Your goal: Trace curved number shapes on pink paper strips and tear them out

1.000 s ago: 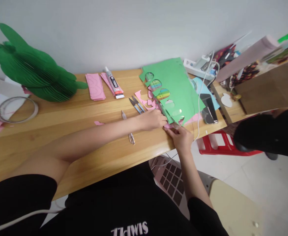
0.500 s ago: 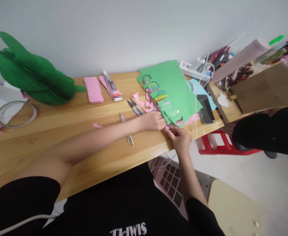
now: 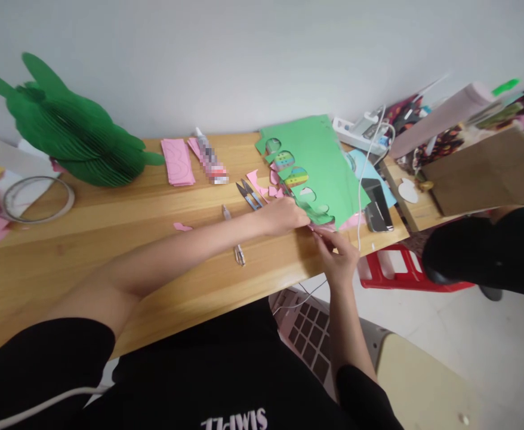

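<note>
At the table's front edge, my left hand [image 3: 286, 216] is closed, its curled fingers at the lower corner of the green paper sheet [image 3: 329, 155] with cut-out holes. What those fingers hold is hidden. Just right of it, my right hand [image 3: 339, 254] pinches the edge of pink paper [image 3: 327, 227] that pokes out under the green sheet. Small pink paper scraps [image 3: 274, 191] lie beyond my left hand. Blue-handled thread snips [image 3: 249, 194] rest beside them, and a pen [image 3: 239, 254] lies partly under my left forearm.
Farther left are a glue tube [image 3: 210, 156], pink paper pieces [image 3: 178, 161], a tape roll [image 3: 38, 200] and a green honeycomb paper decoration [image 3: 83, 137]. To the right are a black phone [image 3: 378, 204], a power strip [image 3: 363, 136] with a white cable, and a red stool [image 3: 391, 269].
Both hands have shifted slightly right along the table edge. The lower edge of the green sheet now lies differently, and my right fingers are a little farther apart from my left hand.
</note>
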`<state>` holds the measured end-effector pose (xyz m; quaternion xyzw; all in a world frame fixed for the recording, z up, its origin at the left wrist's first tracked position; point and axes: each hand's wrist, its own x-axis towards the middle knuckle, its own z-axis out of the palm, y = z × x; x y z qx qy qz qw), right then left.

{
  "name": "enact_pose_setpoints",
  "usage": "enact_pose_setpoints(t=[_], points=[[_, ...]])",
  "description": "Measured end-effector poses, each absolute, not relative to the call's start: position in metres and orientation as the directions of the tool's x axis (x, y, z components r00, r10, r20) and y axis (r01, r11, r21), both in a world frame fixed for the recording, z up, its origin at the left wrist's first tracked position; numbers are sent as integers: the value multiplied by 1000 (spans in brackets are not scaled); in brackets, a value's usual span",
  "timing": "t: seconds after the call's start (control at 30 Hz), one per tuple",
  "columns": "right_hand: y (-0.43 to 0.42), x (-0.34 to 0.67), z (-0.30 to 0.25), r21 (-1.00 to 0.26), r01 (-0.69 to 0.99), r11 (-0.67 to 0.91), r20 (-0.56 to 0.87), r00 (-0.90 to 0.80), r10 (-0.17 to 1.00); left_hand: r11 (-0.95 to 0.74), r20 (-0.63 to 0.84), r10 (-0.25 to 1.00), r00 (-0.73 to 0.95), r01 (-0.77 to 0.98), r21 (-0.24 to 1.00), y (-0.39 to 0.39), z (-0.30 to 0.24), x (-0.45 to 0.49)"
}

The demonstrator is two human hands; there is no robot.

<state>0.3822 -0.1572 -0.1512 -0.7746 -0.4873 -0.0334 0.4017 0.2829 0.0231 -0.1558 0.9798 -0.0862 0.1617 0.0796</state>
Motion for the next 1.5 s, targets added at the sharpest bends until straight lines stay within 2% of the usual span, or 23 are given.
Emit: enact_pose_setpoints(t=[0.13,0.37,0.6,0.83,1.13,1.33,1.5], points=[[-156,377,-153,-468,859,-205,553,466,690,-973,317,-125,940,-179,147,23,-153,283],[-159,374,-156,-376,879,-295,554,468,688,-972,302,-112,947,-167,164,22,-151,283],[-159,374,-156,-409,886,-217,600,440,667,-972,296,-104,949,-160,170,22,-150,283],[-158,373,-155,-431,871,-236,575,467,673,-972,300,-102,948,-159,174,22,-151,283],[-162,372,-158,-584,782,-216,487,551,678,-972,307,-109,946,-165,165,21,-154,283],[-161,371,-156,-569,795,-211,490,534,689,-972,338,-121,933,-181,150,20,-155,282],[-160,371,-153,-505,844,-182,535,471,701,-971,376,-138,916,-200,130,21,-158,282]])
